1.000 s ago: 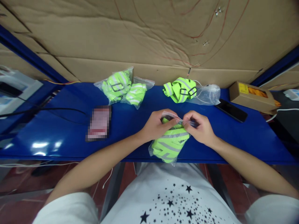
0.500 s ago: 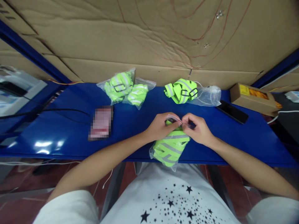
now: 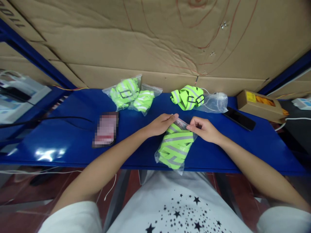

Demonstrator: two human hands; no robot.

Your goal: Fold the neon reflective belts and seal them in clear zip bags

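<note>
Between my hands is a clear zip bag (image 3: 175, 147) holding folded neon-yellow straps with grey reflective stripes. Its lower end reaches over the front edge of the blue table (image 3: 136, 152). My left hand (image 3: 162, 124) pinches the left end of the bag's top strip, thumb on top. At the right end of that strip, my right hand (image 3: 202, 128) grips the corner between thumb and curled fingers. The top strip runs straight between both hands.
Two bagged strap bundles (image 3: 125, 94) lie at the back left. A loose neon strap bundle (image 3: 187, 97) with black buckles rests beside a clear plastic bag (image 3: 216, 103). Farther right are a black phone (image 3: 240, 118) and a cardboard box (image 3: 261, 105). A blurred-out phone-like object (image 3: 105, 129) lies left.
My hands have drawn apart along the bag's top, my left one moving left to its end. The strip, bunched before, now shows stretched out.
</note>
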